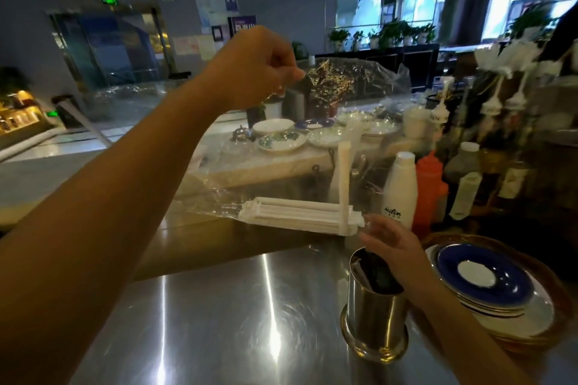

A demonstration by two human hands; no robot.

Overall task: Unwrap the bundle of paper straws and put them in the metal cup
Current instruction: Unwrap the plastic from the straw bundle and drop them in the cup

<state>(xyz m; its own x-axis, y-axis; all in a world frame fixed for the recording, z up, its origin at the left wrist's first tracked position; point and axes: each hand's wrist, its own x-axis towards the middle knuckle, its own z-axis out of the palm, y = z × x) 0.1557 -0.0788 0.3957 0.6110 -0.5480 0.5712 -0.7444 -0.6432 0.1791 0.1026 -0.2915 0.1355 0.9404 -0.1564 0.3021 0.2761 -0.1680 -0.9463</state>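
My left hand (255,67) is raised high, fingers pinched on a clear plastic wrap (369,94) that hangs down as a wide sheet. White paper straws (300,217) lie in a bundle at the wrap's lower end, just above the steel counter; one straw (344,178) stands upright from the bundle. My right hand (391,247) is low by the bundle's right end, fingers spread and touching the straw tips. The metal cup (375,306) stands right below that hand, with a dark item inside.
A stack of blue-and-white saucers (488,284) sits right of the cup. A white bottle (400,191), a red squeeze bottle (427,191) and pump bottles crowd the right side. Plates (281,141) lie on the far counter. The steel counter (219,322) stretches left.
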